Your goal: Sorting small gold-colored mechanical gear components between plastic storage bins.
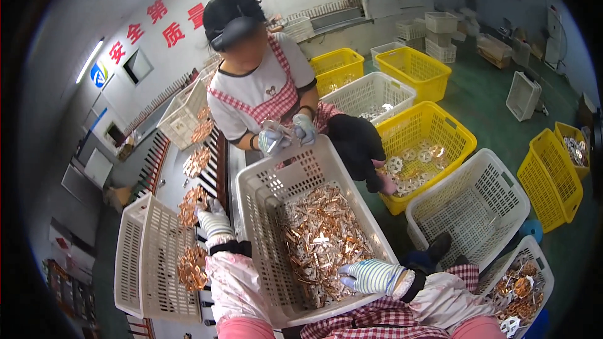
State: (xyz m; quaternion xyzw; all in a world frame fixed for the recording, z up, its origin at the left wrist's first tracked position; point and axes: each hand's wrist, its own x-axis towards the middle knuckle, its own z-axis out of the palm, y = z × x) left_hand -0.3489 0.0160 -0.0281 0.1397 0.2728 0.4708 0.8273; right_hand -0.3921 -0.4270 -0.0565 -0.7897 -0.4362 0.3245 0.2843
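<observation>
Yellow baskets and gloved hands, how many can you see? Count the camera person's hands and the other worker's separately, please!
Yellow plastic baskets: 5
Camera wearer's gloved hands: 2
Other worker's gloved hands: 2
Total: 9

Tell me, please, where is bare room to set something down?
Green floor shows bare between the tipped white crate and the empty-looking white crate. Crowded: the heaped metal pieces by the right hand; the coppery stacks by the left hand.
</observation>
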